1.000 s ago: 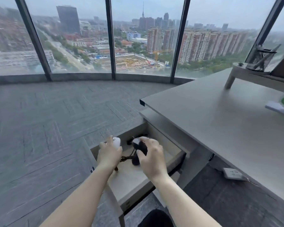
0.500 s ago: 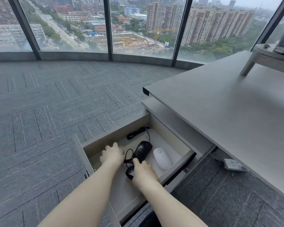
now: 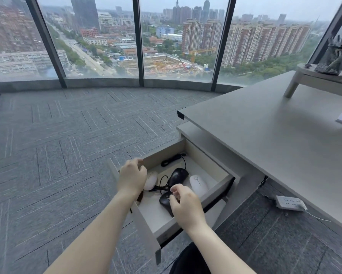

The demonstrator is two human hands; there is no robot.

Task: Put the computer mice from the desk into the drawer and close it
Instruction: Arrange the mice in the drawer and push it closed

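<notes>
Both hands have lifted off the mice since half a second back, and a second white mouse (image 3: 150,180) now shows by the left hand (image 3: 132,177). Worktop (image 3: 268,135) at right looks bare of mice; the drawer (image 3: 144,220) hangs open at lower centre. Inside: two black mice (image 3: 178,175) with tangled cable, and a white mouse (image 3: 198,184) right. Right hand (image 3: 187,206) hovers just above the nearer black mouse (image 3: 164,202), grip loosely curled and empty; left grip likewise. Left hand's nearer the drawer front, which I'd guess runs lower-right to upper-left.
</notes>
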